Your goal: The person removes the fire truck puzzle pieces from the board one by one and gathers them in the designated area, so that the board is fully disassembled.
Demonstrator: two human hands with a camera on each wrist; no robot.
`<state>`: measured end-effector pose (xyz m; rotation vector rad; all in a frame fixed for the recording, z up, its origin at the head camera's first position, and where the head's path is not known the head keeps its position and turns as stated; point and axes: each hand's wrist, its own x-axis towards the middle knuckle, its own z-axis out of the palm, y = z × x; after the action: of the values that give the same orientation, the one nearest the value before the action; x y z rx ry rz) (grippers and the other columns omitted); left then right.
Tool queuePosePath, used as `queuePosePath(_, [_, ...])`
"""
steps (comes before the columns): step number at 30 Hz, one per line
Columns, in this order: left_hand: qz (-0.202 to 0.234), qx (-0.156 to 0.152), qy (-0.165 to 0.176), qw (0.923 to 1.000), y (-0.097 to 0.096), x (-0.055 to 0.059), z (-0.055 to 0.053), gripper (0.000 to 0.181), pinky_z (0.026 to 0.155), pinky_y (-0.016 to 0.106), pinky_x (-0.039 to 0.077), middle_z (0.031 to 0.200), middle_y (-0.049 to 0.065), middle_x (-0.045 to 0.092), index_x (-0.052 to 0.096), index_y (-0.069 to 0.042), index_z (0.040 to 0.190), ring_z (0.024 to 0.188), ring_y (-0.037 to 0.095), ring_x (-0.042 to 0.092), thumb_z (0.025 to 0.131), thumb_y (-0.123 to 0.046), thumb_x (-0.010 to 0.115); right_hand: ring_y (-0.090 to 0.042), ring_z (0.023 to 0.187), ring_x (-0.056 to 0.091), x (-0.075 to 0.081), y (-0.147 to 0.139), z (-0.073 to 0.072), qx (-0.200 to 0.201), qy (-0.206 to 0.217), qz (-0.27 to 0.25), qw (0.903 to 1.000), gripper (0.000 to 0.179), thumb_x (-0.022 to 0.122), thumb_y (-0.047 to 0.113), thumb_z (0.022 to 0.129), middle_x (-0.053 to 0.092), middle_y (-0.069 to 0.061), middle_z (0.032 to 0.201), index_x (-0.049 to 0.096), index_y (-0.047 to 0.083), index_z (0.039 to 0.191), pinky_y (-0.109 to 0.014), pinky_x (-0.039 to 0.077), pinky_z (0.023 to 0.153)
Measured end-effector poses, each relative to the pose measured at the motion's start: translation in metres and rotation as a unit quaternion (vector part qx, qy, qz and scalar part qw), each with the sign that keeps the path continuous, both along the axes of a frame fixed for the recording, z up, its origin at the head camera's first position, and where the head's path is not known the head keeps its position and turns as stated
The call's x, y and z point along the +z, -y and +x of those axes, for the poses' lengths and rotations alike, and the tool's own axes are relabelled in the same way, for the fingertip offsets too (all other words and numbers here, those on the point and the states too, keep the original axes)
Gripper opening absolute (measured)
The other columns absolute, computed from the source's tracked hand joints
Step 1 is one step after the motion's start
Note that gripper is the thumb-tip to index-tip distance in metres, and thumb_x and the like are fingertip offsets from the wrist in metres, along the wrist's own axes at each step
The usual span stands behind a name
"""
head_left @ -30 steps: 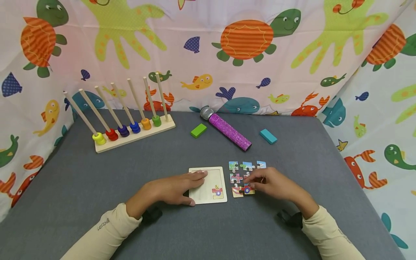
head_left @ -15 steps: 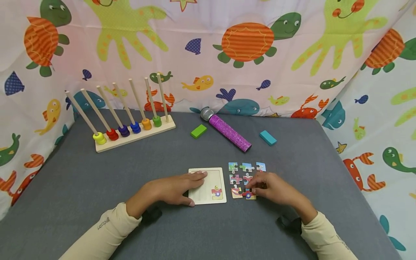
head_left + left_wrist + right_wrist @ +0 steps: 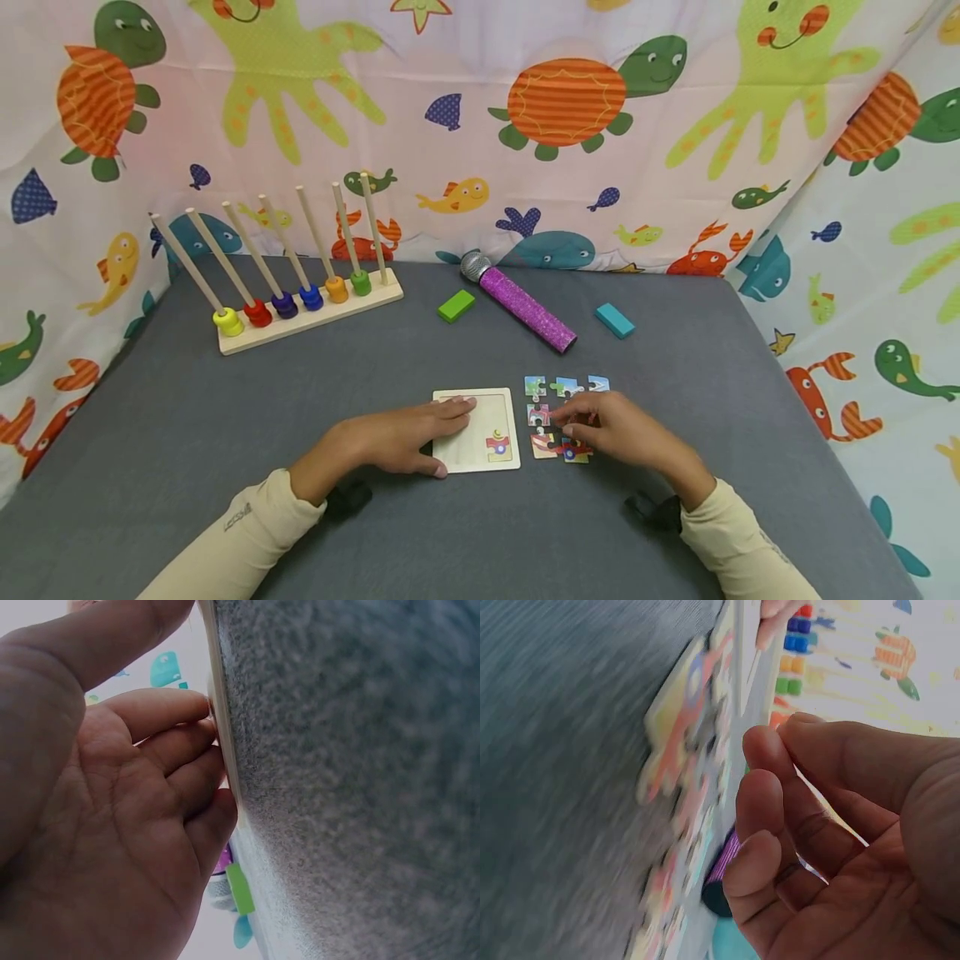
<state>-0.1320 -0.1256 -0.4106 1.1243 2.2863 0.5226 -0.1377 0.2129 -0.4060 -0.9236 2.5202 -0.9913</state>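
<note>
My left hand [image 3: 408,433] lies flat across the left side of a wooden puzzle board [image 3: 457,454], fingers out over its surface and thumb at the lower edge. One jigsaw piece [image 3: 498,446] sits in the board's lower right corner. My right hand [image 3: 618,429] is over the loose jigsaw pieces [image 3: 538,415] right of the board. Its thumb and index fingertips come together in the right wrist view, the other fingers [image 3: 754,862] curled beside them. The middle of the pieces is hidden under this hand; I cannot tell whether a piece is between its fingertips.
Behind lie a purple glitter microphone [image 3: 528,308], a green block [image 3: 456,306] and a blue block [image 3: 615,320]. At the back left stands a wooden peg abacus [image 3: 311,312] with coloured rings. A sea-animal curtain [image 3: 420,150] borders the grey table [image 3: 360,367].
My right hand has shifted left over the pieces and now covers the middle one. The lower right piece has slid slightly down since the first frame. My left hand stays on the board.
</note>
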Motion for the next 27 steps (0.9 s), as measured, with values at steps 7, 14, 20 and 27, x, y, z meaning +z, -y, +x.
queuePosePath(7, [0.004,-0.003,-0.008,1.0,0.001,0.0,-0.002,0.072,0.114,0.041,0.021,0.161,0.01,0.013,0.031,-0.001,0.151,0.147,0.024,0.011,0.093,-0.025,0.068,-0.009,0.085,0.058,0.006,0.032,-0.001,0.043,0.017,-0.007,0.9989,0.019,0.065,0.003,0.092,0.07,-0.001,0.102,0.073,0.005,0.109,-0.027,0.051,0.071])
queuePosePath(14, [-0.002,-0.013,-0.02,0.9997,0.004,-0.004,0.006,0.071,0.114,0.042,0.022,0.161,0.01,0.014,0.032,-0.002,0.151,0.146,0.025,0.013,0.094,-0.027,0.066,-0.009,0.088,0.058,-0.003,0.058,0.003,0.068,0.046,-0.012,0.9966,0.02,0.064,0.003,0.093,0.069,-0.002,0.104,0.072,0.004,0.111,-0.026,0.051,0.074])
queuePosePath(20, [0.005,-0.02,-0.039,0.999,0.003,-0.004,0.007,0.069,0.115,0.043,0.018,0.16,0.013,0.016,0.032,0.0,0.15,0.146,0.026,0.014,0.095,-0.025,0.066,-0.007,0.078,0.057,-0.006,0.068,0.0,0.073,0.055,-0.005,0.9957,0.019,0.065,0.003,0.092,0.069,0.0,0.101,0.072,0.006,0.11,-0.025,0.051,0.067])
queuePosePath(27, [0.014,-0.026,-0.04,0.9988,0.001,-0.003,0.003,0.069,0.115,0.042,0.02,0.16,0.015,0.015,0.032,0.002,0.15,0.146,0.029,0.013,0.095,-0.024,0.066,-0.005,0.059,0.054,-0.001,0.07,-0.003,0.076,0.057,0.004,0.9955,0.018,0.063,0.0,0.092,0.069,-0.001,0.096,0.072,0.005,0.107,-0.023,0.048,0.054])
